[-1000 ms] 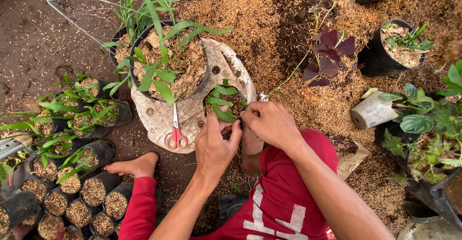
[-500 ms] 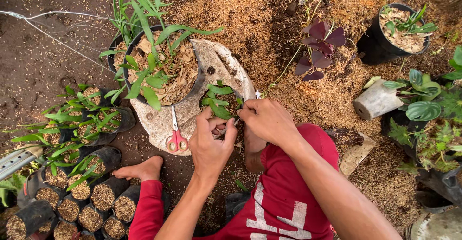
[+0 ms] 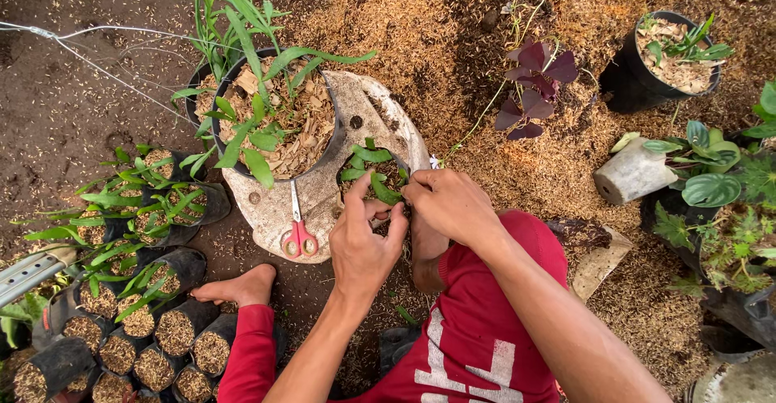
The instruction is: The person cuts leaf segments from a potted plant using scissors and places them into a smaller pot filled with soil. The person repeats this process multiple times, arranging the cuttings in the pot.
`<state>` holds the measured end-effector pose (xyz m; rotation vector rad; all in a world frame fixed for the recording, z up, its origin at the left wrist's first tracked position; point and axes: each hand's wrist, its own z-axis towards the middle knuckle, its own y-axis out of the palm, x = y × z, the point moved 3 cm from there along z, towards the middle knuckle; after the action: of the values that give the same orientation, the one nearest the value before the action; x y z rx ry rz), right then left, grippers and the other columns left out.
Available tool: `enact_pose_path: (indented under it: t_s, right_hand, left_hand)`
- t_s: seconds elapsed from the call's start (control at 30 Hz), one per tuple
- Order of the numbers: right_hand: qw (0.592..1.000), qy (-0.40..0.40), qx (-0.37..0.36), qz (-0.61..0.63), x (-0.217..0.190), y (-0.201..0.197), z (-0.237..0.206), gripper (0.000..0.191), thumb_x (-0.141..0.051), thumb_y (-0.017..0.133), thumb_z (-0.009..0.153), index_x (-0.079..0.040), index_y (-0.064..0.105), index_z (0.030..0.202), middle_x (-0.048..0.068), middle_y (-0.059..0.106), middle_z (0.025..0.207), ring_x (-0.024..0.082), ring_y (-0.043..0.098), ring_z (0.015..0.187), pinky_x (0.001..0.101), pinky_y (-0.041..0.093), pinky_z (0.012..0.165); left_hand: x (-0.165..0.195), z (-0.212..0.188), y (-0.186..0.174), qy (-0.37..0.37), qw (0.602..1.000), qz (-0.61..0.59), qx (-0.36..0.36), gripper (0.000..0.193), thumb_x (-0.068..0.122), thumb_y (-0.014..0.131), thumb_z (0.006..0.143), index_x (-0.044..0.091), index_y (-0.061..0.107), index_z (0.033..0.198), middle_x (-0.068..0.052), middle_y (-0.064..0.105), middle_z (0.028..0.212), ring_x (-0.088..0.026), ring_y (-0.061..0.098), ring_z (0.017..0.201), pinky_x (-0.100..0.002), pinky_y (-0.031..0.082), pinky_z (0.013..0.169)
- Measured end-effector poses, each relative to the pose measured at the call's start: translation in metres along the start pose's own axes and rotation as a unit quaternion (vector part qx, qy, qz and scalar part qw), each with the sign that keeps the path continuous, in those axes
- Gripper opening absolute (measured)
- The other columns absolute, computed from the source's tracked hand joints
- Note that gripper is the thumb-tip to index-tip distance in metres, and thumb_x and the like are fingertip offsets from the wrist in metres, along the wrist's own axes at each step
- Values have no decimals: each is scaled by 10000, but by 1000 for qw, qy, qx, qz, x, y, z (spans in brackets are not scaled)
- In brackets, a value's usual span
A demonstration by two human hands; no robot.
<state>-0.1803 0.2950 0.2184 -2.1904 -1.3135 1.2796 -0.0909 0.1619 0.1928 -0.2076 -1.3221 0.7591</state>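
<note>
Head view: left hand (image 3: 364, 245) and right hand (image 3: 449, 201) pinch together around small seedling bag (image 3: 373, 173), steadying it at 12 o'clock; red scissors (image 3: 299, 237) rest within reach at 9 on pale upturned tray (image 3: 356, 112).

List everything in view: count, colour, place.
small seedling pot: 1, black with green leaves, centre, between both hands
scissors: 1, red handles, on the pale tray
pale tray: 1, off-white, centre, under the pots
large pot: 1, black, green plant and wood chips, on the tray
seedling bags: many, black, lower left
purple-leaved plant: 1, on the husk ground, upper right
black pot: 1, top right
tipped grey pot: 1, right
left hand: at the small pot's near side
right hand: at its right edge
bare foot: lower left
</note>
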Motion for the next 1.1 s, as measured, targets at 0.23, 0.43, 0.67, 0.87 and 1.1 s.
enact_pose_path:
  t_s: [0.23, 0.43, 0.67, 0.87, 1.1]
  right_hand:
    - [1000, -13, -2, 4, 0, -1, 3, 293, -333, 588, 854, -177, 805, 976, 184, 749, 898, 367, 721, 860, 478, 547, 798]
    - [1000, 13, -22, 4, 4, 1, 6, 295, -311, 567, 881, -142, 785, 985, 180, 743, 830, 347, 735, 770, 466, 551, 742]
    - [999, 11, -38, 22, -4, -5, 6, 329, -347, 582, 881, -104, 788, 963, 143, 756, 790, 283, 736, 742, 428, 552, 719]
    - [997, 46, -64, 2, -4, -11, 6, 346, -353, 558, 896, -139, 751, 1087, 146, 751, 840, 275, 725, 835, 425, 527, 811]
    - [998, -1, -54, -15, -5, -6, 12, 497, -375, 624, 844, -126, 618, 1274, 92, 767, 981, 255, 732, 921, 387, 527, 874]
  left_hand:
    - [1, 3, 2, 2, 1000, -7, 1, 628, 34, 781, 868, -32, 464, 1405, -104, 753, 839, -202, 761, 758, -301, 615, 695]
    - [2, 7, 5, 21, 1000, 9, -18, 668, 14, 782, 859, -54, 442, 1429, -112, 747, 840, -215, 757, 752, -302, 610, 674]
    - [0, 1, -3, 33, 999, -6, 16, 714, 52, 790, 861, -97, 407, 1445, -180, 734, 962, -259, 739, 847, -337, 610, 731]
    - [-13, -17, -26, 91, 987, 108, 72, 341, 137, 773, 911, 54, 633, 1210, -102, 736, 1145, -241, 656, 1091, -379, 547, 924]
    - [-18, -5, -23, 182, 961, 206, 12, 429, 215, 733, 895, 21, 693, 1276, -109, 672, 1346, -295, 552, 1326, -456, 390, 1061]
